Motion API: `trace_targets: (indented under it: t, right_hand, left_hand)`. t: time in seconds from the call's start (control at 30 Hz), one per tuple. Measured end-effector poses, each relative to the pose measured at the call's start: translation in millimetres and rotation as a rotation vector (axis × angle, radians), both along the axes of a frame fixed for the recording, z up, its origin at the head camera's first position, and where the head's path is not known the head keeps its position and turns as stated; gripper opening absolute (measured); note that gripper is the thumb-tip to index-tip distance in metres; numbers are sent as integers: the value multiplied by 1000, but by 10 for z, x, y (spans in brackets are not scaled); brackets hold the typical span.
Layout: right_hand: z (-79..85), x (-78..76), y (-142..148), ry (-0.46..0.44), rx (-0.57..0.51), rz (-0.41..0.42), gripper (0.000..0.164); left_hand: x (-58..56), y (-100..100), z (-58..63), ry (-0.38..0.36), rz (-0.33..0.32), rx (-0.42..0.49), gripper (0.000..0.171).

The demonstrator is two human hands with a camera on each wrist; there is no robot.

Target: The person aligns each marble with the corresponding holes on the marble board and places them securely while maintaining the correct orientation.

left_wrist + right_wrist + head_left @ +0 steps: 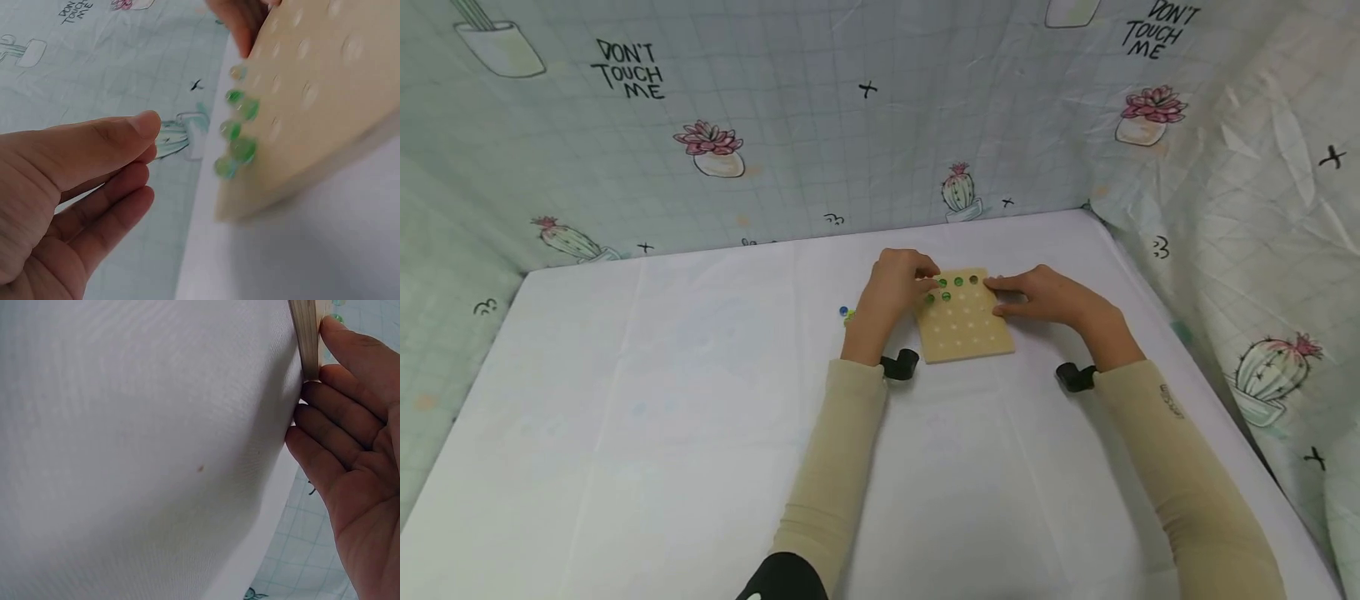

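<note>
A square, pale wooden board (966, 337) with rows of round hollows lies on the table. Several green glass marbles (242, 149) sit in the two rows at its far end, with an amber-tinted marble (973, 280) at the right. My left hand (895, 283) hovers at the board's far left corner. Its thumb and forefinger tips come close together, with nothing visible between them. My right hand (1048, 296) holds the board's right edge, the thumb (359, 350) over the rim and the other fingers along the side.
Loose blue and yellow-green marbles (847, 314) lie on the white tablecloth (700, 400), just left of my left wrist. A printed cloth (812, 125) hangs behind the table and along its right side. Black wrist cameras (901, 365) jut out near the board's front.
</note>
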State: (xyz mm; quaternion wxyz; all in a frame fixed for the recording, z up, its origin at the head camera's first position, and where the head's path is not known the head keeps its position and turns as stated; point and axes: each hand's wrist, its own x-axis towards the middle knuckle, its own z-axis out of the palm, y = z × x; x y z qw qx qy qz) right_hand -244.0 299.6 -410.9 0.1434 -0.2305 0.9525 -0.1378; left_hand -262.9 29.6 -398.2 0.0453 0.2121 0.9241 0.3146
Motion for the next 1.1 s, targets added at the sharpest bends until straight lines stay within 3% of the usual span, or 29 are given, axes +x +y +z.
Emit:
trace_targets:
  t: [0.27, 0.57, 0.7, 0.87, 0.97, 1.1]
  right_hand:
    - [-11, -2, -8, -9, -4, -18, 58]
    - [7, 20, 2, -30, 24, -39, 59]
    - [22, 28, -10, -32, 25, -44, 59]
    - [26, 30, -7, -28, 30, -46, 58]
    - [11, 20, -4, -28, 23, -36, 58]
    - [3, 21, -6, -33, 17, -26, 59]
  left_hand:
    - [-19, -629, 169, 28, 2, 32, 12]
    - [-1, -1227, 164, -32, -12, -53, 21]
    - [-29, -1338, 160, -66, -52, -103, 19]
    - [-75, -1388, 130, -110, -158, -152, 19]
    - [-109, -1400, 82, -97, -227, -186, 22]
    - [-156, -1392, 21, -65, -272, -210, 22]
